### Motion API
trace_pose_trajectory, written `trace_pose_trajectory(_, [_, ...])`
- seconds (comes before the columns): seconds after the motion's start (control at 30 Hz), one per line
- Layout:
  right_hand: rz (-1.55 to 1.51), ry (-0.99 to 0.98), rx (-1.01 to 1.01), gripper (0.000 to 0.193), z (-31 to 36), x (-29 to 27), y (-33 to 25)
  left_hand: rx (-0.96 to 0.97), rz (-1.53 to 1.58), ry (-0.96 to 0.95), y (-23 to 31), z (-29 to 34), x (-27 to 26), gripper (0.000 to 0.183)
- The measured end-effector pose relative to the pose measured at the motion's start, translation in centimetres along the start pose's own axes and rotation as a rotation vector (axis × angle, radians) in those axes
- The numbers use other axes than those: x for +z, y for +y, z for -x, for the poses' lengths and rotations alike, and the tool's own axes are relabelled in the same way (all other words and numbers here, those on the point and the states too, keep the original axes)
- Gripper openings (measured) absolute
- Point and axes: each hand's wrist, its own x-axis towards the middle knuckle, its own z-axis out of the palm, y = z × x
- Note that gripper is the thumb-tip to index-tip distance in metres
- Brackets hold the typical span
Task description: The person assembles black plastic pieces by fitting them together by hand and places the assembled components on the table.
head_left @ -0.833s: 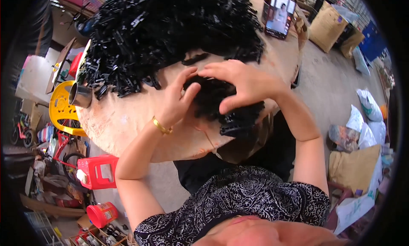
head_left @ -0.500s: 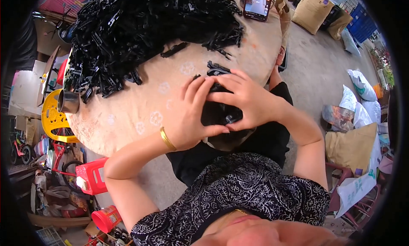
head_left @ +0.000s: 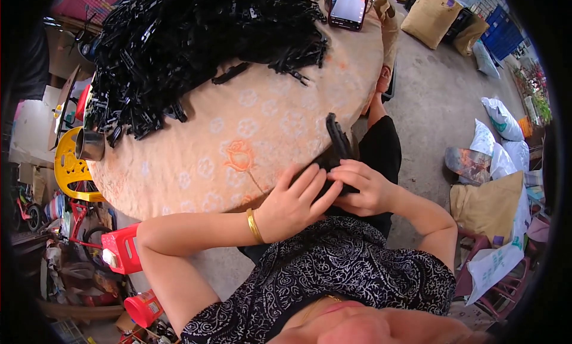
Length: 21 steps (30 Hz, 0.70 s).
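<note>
At the near edge of the cloth-covered table (head_left: pixel 238 126), a small bundle of slim black plastic pieces (head_left: pixel 338 135) points up and away from my hands. My right hand (head_left: pixel 364 188) is closed around its lower end. My left hand (head_left: pixel 298 198), with a gold bangle at the wrist, bends its fingers over the same dark bundle from the other side. Fingers hide most of the lower part, so its exact kind is unclear. A large heap of similar black plastic pieces (head_left: pixel 202 52) covers the table's far side, with one loose piece (head_left: pixel 231 73) in front of it.
A phone (head_left: pixel 348 9) stands at the table's far right edge, and a metal cup (head_left: pixel 89 145) by its left edge. Left of the table are a yellow chair (head_left: pixel 71 168), a red container (head_left: pixel 122 248) and a red bucket (head_left: pixel 143 308). Sacks (head_left: pixel 485 210) lie on the right.
My hands have drawn closer to my body and lower, below the table edge. The bundle, mostly covered by my arched fingers before, now sticks out beyond them.
</note>
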Motion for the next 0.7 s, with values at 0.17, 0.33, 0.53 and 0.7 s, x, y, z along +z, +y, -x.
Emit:
trace_pose_trajectory(0.17, [-0.169,-0.182,0.159,0.022,0.6,0.1,1.3,0.104,0.066,-0.073,-0.3,0.0,0.8,0.048])
trace_pose_trajectory(0.33, [-0.614,-0.356,0.340,0.020,-0.2,-0.5,2.6,-0.005,0.334,0.166,-3.1,-1.5,-0.8,0.026])
trace_pose_trajectory(0.53, [-0.428,0.321,0.587,0.009,-3.3,-5.7,6.1,-0.428,-0.158,0.267,-12.2,-2.4,-4.6,0.033])
trace_pose_trajectory(0.7, [0.306,0.407,0.455,0.063,-9.5,-4.7,16.4,-0.532,-0.284,0.292,-17.0,-1.8,-2.9,0.054])
